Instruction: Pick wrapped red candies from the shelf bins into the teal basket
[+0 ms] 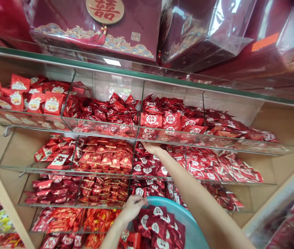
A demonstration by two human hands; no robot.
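Observation:
My left hand (134, 206) pinches the near-left rim of a turquoise plastic basin (192, 221). Inside the basin lies a heap of dark red candy packets (159, 221) with white hearts, beside a brighter red packet (133, 239). Stretched up and forward, my right hand (152, 148) is in a middle-shelf compartment, over dark red heart-marked packets (147, 166) like those in the basin. Its fingertips are hidden by the shelf edge and packets, so whether they grip anything cannot be seen.
Glass shelves with clear dividers (133, 155) hold several kinds of red packets. Above my right hand runs a glass shelf front (105, 128). Wrapped maroon gift boxes (71, 20) stand on the top shelf. A wooden upright (4, 193) is at left.

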